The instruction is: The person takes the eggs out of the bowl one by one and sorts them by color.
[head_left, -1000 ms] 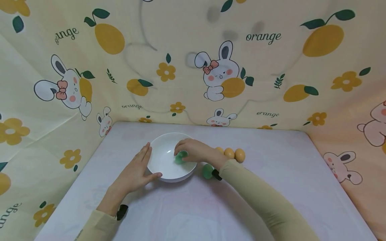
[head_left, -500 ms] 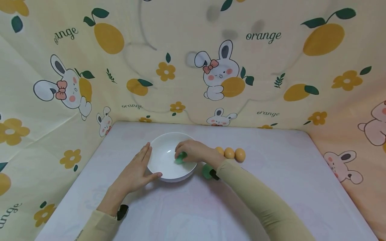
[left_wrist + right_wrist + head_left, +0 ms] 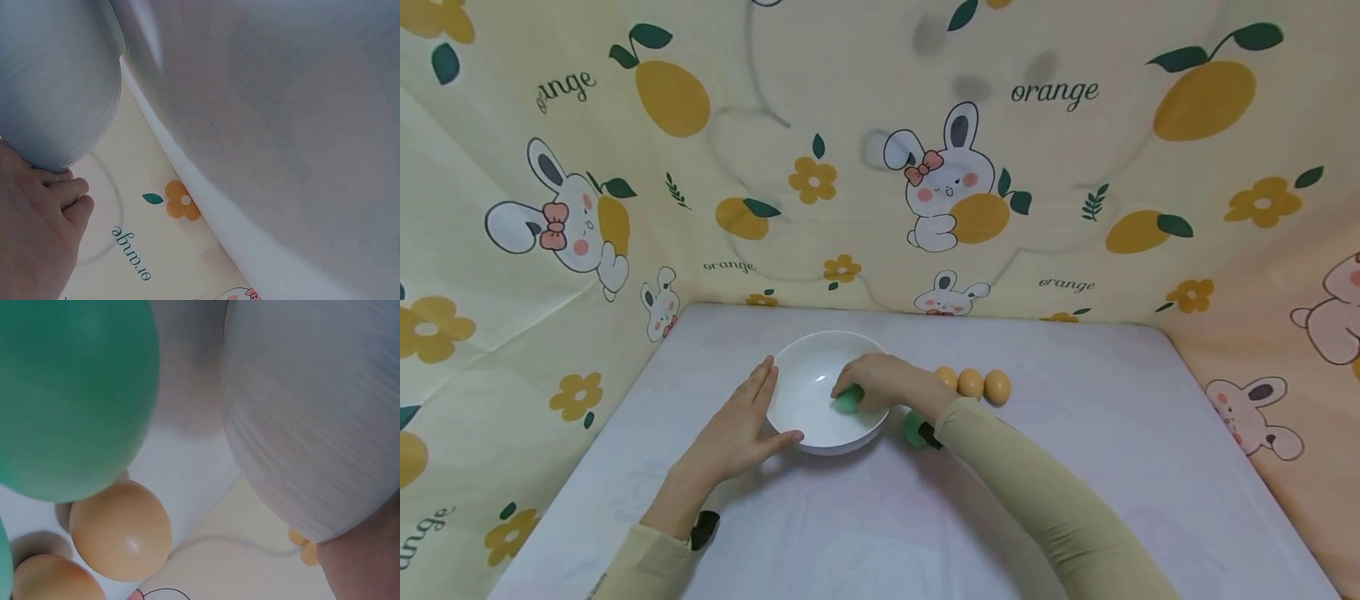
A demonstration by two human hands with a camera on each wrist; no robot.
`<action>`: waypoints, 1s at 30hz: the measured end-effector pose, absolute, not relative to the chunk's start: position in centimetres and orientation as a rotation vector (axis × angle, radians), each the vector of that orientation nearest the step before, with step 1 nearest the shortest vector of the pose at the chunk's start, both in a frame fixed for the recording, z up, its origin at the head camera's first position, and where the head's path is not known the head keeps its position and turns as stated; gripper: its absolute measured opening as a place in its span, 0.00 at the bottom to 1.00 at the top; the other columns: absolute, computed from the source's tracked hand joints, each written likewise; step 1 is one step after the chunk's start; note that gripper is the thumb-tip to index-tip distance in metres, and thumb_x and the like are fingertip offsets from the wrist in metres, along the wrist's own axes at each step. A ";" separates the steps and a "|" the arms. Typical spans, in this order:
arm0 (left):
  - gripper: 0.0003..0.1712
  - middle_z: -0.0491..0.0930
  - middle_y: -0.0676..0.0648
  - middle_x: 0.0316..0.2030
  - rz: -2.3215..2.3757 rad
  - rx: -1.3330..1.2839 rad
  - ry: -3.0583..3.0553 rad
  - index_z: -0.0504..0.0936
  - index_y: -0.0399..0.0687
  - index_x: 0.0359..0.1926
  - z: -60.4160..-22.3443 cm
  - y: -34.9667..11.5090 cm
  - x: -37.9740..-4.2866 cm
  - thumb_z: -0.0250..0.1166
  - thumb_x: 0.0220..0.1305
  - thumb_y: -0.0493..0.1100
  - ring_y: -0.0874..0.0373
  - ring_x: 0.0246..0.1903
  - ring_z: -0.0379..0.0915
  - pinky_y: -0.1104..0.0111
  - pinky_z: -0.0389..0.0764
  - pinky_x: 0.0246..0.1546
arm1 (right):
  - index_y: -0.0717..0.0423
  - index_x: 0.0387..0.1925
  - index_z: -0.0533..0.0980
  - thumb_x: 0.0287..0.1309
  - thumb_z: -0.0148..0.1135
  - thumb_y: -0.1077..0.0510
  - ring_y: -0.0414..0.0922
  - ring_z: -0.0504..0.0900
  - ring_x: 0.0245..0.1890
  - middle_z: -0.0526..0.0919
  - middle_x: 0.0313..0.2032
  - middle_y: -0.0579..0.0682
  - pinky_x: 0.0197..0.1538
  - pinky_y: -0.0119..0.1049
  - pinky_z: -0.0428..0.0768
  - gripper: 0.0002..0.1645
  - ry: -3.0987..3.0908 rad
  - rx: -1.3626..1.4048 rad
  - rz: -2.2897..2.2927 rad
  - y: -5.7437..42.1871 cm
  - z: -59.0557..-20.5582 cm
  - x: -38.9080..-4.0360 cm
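A white bowl stands on the table in the head view. My left hand rests against its left side, fingers straight and thumb at the near rim; the left wrist view shows that hand touching the bowl from outside. Inside the bowl, my right hand holds a green egg with its fingertips. Another green egg lies on the table beneath the right wrist, partly hidden by it; it looms large in the right wrist view, where only a bit of my right hand shows beside the bowl.
Tan eggs sit in a row right of the bowl, partly behind the right forearm. Printed cloth with rabbits and oranges hangs behind and beside the white table.
My right hand has dipped slightly within the bowl, carrying the green egg a little lower. My left hand and the bowl have kept their places.
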State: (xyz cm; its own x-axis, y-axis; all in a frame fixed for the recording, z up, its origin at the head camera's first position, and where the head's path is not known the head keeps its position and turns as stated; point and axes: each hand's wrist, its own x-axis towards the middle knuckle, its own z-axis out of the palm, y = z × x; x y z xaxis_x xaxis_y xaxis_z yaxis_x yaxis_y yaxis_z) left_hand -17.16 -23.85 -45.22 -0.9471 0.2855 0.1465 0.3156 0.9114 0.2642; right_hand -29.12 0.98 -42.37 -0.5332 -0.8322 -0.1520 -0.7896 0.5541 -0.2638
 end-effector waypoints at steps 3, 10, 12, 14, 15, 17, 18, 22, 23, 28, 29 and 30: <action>0.64 0.34 0.45 0.75 -0.433 -0.462 -2.969 0.40 0.41 0.74 -45.5 -23.9 -17.3 0.50 0.53 0.80 0.48 0.73 0.37 0.51 0.56 0.68 | 0.36 0.51 0.80 0.49 0.68 0.66 0.37 0.74 0.56 0.80 0.52 0.34 0.61 0.34 0.70 0.30 2.518 -1.334 -0.242 0.9 -42.3 -29.0; 0.64 0.33 0.46 0.75 -0.435 -0.462 -2.968 0.38 0.43 0.74 -45.7 -23.9 -17.3 0.51 0.53 0.79 0.48 0.73 0.37 0.51 0.56 0.68 | 0.34 0.53 0.79 0.48 0.71 0.62 0.38 0.74 0.55 0.79 0.53 0.34 0.61 0.37 0.71 0.29 2.534 -1.299 -0.238 1.1 -42.3 -29.0; 0.64 0.33 0.46 0.75 -0.436 -0.466 -2.967 0.38 0.42 0.74 -45.6 -23.9 -17.2 0.51 0.53 0.79 0.48 0.73 0.37 0.51 0.56 0.68 | 0.34 0.53 0.78 0.48 0.71 0.61 0.37 0.73 0.55 0.78 0.54 0.35 0.61 0.37 0.71 0.29 2.541 -1.313 -0.239 1.1 -42.4 -29.0; 0.63 0.34 0.44 0.75 -0.439 -0.475 -2.963 0.39 0.41 0.74 -45.5 -23.9 -17.1 0.51 0.54 0.78 0.46 0.73 0.38 0.50 0.56 0.68 | 0.35 0.53 0.78 0.49 0.71 0.59 0.37 0.73 0.54 0.78 0.53 0.36 0.61 0.37 0.71 0.29 2.545 -1.328 -0.250 1.2 -42.4 -29.0; 0.63 0.35 0.44 0.75 -0.440 -0.478 -2.961 0.39 0.40 0.74 -45.5 -23.8 -17.1 0.52 0.54 0.78 0.46 0.72 0.39 0.50 0.56 0.68 | 0.35 0.54 0.77 0.49 0.71 0.58 0.37 0.73 0.54 0.77 0.53 0.36 0.60 0.37 0.71 0.28 2.547 -1.334 -0.256 1.2 -42.4 -28.9; 0.63 0.35 0.43 0.75 -0.441 -0.477 -2.956 0.40 0.40 0.74 -45.5 -23.8 -17.2 0.52 0.54 0.77 0.45 0.72 0.39 0.49 0.57 0.67 | 0.35 0.54 0.77 0.50 0.71 0.55 0.37 0.73 0.54 0.77 0.53 0.37 0.60 0.37 0.71 0.28 2.548 -1.346 -0.277 1.3 -42.4 -28.9; 0.63 0.36 0.43 0.75 -0.438 -0.478 -2.954 0.40 0.40 0.74 -45.5 -23.8 -17.2 0.52 0.54 0.78 0.45 0.72 0.39 0.49 0.57 0.67 | 0.36 0.54 0.77 0.50 0.71 0.54 0.38 0.73 0.54 0.77 0.52 0.37 0.60 0.37 0.72 0.28 2.551 -1.350 -0.288 1.3 -42.4 -28.8; 0.63 0.35 0.44 0.75 -0.430 -0.473 -2.956 0.40 0.41 0.74 -45.6 -23.9 -17.2 0.52 0.54 0.78 0.47 0.73 0.38 0.51 0.56 0.68 | 0.37 0.54 0.77 0.49 0.72 0.50 0.37 0.74 0.52 0.77 0.51 0.37 0.60 0.36 0.72 0.28 2.564 -1.367 -0.344 1.5 -42.1 -28.6; 0.63 0.35 0.44 0.75 -0.428 -0.476 -2.954 0.40 0.40 0.74 -45.6 -23.9 -17.2 0.52 0.54 0.78 0.47 0.73 0.38 0.50 0.56 0.68 | 0.37 0.54 0.77 0.49 0.73 0.49 0.37 0.74 0.51 0.77 0.51 0.37 0.59 0.35 0.72 0.28 2.571 -1.375 -0.353 1.5 -42.1 -28.6; 0.63 0.36 0.43 0.75 -0.442 -0.484 -2.945 0.41 0.39 0.74 -45.5 -23.9 -17.2 0.53 0.54 0.77 0.45 0.72 0.39 0.49 0.56 0.67 | 0.38 0.54 0.76 0.48 0.73 0.47 0.36 0.75 0.44 0.76 0.50 0.37 0.51 0.31 0.75 0.29 2.581 -1.383 -0.441 1.9 -41.8 -28.3; 0.63 0.36 0.43 0.75 -0.442 -0.485 -2.944 0.42 0.39 0.74 -45.5 -23.9 -17.2 0.52 0.54 0.77 0.45 0.72 0.39 0.49 0.56 0.67 | 0.38 0.54 0.76 0.48 0.72 0.46 0.36 0.75 0.42 0.75 0.50 0.37 0.48 0.29 0.76 0.29 2.584 -1.377 -0.459 2.0 -41.7 -28.3; 0.63 0.35 0.43 0.75 -0.441 -0.484 -2.944 0.42 0.39 0.74 -45.4 -23.9 -17.2 0.52 0.54 0.78 0.45 0.72 0.39 0.49 0.56 0.68 | 0.38 0.55 0.76 0.48 0.72 0.45 0.35 0.75 0.41 0.75 0.49 0.37 0.46 0.29 0.76 0.29 2.585 -1.371 -0.484 2.1 -41.7 -28.2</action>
State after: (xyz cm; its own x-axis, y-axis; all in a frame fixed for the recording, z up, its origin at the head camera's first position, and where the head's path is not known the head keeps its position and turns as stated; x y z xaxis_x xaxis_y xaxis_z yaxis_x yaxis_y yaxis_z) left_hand -17.22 -23.94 -45.44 -0.9408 0.2940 0.1689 0.3306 0.9061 0.2641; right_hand -28.23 2.15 -41.69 -0.5606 -0.8281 -0.0027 -0.7710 0.5232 -0.3631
